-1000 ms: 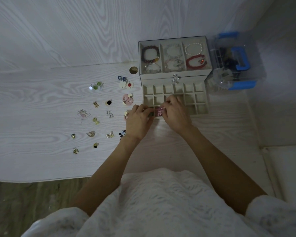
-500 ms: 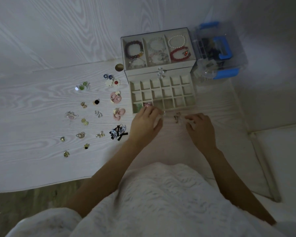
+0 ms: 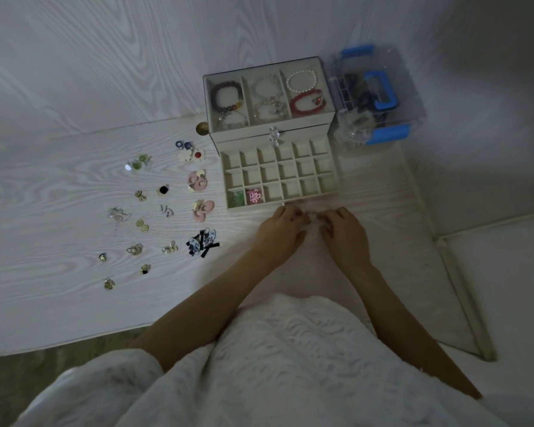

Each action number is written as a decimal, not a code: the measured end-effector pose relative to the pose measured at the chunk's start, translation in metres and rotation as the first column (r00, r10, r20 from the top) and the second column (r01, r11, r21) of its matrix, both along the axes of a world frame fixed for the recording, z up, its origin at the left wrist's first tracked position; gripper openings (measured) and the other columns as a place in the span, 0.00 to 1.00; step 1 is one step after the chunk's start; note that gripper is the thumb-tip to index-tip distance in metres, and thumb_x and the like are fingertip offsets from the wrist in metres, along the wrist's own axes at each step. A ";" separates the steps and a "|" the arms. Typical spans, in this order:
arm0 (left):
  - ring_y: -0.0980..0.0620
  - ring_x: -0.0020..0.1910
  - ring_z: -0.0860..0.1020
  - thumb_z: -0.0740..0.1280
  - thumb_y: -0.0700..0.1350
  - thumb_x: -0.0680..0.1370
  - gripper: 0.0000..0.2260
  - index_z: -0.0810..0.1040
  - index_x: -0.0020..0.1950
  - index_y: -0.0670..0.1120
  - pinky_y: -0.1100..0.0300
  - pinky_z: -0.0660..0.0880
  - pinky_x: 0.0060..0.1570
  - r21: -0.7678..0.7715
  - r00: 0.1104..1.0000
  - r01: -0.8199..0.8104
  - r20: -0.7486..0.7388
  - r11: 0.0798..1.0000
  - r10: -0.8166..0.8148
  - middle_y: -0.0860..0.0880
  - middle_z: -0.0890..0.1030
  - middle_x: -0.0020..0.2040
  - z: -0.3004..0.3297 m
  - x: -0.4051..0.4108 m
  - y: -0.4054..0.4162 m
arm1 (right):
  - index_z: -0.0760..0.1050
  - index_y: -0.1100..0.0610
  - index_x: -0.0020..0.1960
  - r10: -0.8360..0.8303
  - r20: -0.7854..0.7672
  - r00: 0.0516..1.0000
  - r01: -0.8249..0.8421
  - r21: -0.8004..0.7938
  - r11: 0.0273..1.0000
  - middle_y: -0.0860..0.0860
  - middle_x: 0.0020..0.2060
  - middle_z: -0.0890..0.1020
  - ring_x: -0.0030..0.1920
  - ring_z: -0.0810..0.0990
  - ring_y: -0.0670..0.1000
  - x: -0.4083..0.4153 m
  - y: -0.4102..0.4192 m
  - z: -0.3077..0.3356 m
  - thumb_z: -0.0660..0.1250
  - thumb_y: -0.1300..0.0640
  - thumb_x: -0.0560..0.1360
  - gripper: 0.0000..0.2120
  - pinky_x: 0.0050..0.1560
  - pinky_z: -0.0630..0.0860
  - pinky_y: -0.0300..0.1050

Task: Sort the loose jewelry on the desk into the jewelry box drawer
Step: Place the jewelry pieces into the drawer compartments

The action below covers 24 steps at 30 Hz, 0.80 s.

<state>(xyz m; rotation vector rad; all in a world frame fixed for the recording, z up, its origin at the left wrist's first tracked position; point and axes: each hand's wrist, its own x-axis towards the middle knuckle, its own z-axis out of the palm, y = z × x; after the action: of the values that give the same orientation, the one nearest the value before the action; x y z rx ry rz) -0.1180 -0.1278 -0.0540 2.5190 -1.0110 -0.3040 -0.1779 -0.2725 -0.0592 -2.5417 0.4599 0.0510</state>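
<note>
Both hands, left hand and right hand, curl before the drawer; any grasp unclear, no writing legible.

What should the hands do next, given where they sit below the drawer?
Probably lift the small piece held between the left hand and right hand into the empty cell beside the pink piece; the drawer front row fills left to right.

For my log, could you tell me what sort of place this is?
Probably a home, perhaps a bedroom corner: a pale wood-grain desk against a matching wall, a jewelry box holding bracelets, and loose earrings laid out beside its open drawer.
</note>
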 end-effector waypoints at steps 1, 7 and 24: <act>0.43 0.57 0.74 0.66 0.44 0.75 0.13 0.77 0.59 0.43 0.50 0.77 0.43 -0.001 1.000 0.001 0.010 1.000 -0.001 0.42 0.76 0.58 0.000 -0.001 0.002 | 0.77 0.58 0.54 -0.021 0.000 1.000 0.021 -0.008 1.000 0.56 0.49 0.77 0.50 0.76 0.57 -0.002 -0.002 0.000 0.63 0.62 0.74 0.10 0.46 0.73 0.49; 0.43 0.49 0.76 0.67 0.44 0.75 0.08 0.79 0.52 0.43 0.51 0.75 0.46 -0.025 0.999 -0.026 -0.020 0.999 0.026 0.43 0.79 0.51 -0.004 -0.005 0.017 | 0.75 0.59 0.49 -0.048 0.015 0.999 0.049 -0.037 0.998 0.56 0.45 0.77 0.46 0.76 0.56 -0.007 -0.002 0.000 0.63 0.62 0.74 0.05 0.39 0.70 0.46; 0.43 0.53 0.74 0.65 0.41 0.75 0.13 0.76 0.59 0.43 0.51 0.72 0.49 0.018 0.985 -0.131 -0.110 0.991 0.132 0.43 0.76 0.56 -0.003 -0.003 0.019 | 0.76 0.57 0.57 0.071 0.018 0.997 -0.068 -0.113 0.991 0.57 0.50 0.76 0.50 0.74 0.56 -0.005 0.006 -0.001 0.63 0.60 0.76 0.11 0.41 0.71 0.46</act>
<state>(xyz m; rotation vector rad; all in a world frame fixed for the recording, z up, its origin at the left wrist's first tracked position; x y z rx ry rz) -0.1214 -0.1092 -0.0570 2.5334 -0.7984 -0.4054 -0.1825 -0.2663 -0.0597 -2.6656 0.3751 0.0231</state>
